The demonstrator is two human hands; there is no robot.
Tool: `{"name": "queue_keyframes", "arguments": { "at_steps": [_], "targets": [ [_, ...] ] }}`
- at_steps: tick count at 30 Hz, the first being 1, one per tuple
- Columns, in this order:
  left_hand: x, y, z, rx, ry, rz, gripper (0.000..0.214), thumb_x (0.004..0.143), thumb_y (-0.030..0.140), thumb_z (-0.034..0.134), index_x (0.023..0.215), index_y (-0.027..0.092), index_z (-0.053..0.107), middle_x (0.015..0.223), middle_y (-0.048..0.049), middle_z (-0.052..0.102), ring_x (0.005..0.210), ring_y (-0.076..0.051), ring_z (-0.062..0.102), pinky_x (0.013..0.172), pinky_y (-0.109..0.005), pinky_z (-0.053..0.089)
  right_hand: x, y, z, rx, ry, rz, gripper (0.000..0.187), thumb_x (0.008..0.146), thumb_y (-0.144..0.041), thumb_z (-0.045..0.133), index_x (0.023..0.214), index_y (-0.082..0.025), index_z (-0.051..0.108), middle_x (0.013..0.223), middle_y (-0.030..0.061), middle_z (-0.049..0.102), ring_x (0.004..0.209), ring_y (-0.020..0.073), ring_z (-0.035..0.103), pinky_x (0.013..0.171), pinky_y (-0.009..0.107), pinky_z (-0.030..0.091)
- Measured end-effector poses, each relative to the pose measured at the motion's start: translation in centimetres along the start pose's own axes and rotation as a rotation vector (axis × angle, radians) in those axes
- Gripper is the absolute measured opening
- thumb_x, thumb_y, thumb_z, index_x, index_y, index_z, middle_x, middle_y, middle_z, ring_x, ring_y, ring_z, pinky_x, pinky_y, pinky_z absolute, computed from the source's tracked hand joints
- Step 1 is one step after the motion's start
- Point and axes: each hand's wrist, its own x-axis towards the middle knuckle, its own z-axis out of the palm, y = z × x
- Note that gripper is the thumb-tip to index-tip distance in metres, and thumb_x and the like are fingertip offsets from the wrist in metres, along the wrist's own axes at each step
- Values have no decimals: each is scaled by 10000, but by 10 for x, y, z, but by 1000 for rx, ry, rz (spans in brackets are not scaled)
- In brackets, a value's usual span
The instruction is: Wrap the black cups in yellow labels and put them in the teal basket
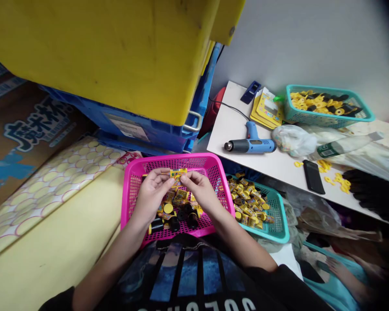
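Over a pink mesh basket (131, 190) on my lap, my left hand (152, 194) and my right hand (199, 190) pinch a small yellow printed packet (178, 174) between their fingertips, one hand at each end. Below the hands, inside the basket, lie several black cylinders with yellow caps (178, 216) and more yellow packets. A teal basket (277, 216) to the right of the pink one is filled with several wrapped yellow pieces (248, 203).
A white table (233, 125) at right carries a blue heat gun (251, 142), a black phone (313, 176), a plastic bag, a bottle and a teal basket (330, 116) of yellow and black parts. Yellow and blue crates (116, 65) stand ahead; cardboard and a patterned sheet lie at left.
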Motion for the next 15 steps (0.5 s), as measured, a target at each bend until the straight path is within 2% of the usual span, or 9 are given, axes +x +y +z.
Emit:
{"name": "queue_keyframes", "arguments": {
  "at_steps": [4,6,8,9,11,13,15],
  "targets": [
    [0,8,-4,89,-58,-23,534,597,273,833,1073,186,609,811,-17,743,783,-164,705,739,-279,560,3,2,4,-194,23,-44,340,795,-466,656,632,-182,563,574,-46,500,569,109,454,585,245,372],
    [2,12,-8,166,-25,3,472,606,301,825,1024,175,648,789,-28,751,734,-171,706,698,-285,571,6,4,3,-268,17,-79,356,881,-458,554,659,-179,575,605,-30,526,600,121,489,609,253,396],
    [4,15,-14,256,61,39,339,637,323,800,915,161,693,745,-32,747,652,-157,689,647,-274,572,9,10,2,-405,-53,-135,365,963,-390,423,742,-169,614,706,10,603,690,142,551,694,282,441],
    [5,15,-18,298,110,54,288,651,324,787,871,156,709,717,-29,742,613,-148,675,627,-266,570,10,15,2,-518,-141,-182,333,973,-334,406,801,-163,635,780,34,639,756,157,575,756,305,455],
    [7,16,-24,348,197,74,251,671,324,768,852,153,734,697,-25,740,570,-135,659,606,-258,569,11,29,4,-803,-404,-308,181,927,-210,491,931,-156,664,939,83,675,909,197,584,864,351,453],
    [8,16,-29,367,249,78,274,683,339,757,887,156,752,745,-33,756,584,-141,670,611,-263,576,10,44,8,-1042,-680,-439,218,860,-106,561,1043,-161,665,1042,111,669,1025,230,555,916,374,441],
    [8,17,-34,403,274,86,293,694,363,746,907,162,763,814,-45,770,631,-156,690,640,-277,584,10,56,10,-1146,-826,-492,248,867,-81,538,1071,-154,659,1050,123,661,1033,233,550,905,371,450]
  ]
}}
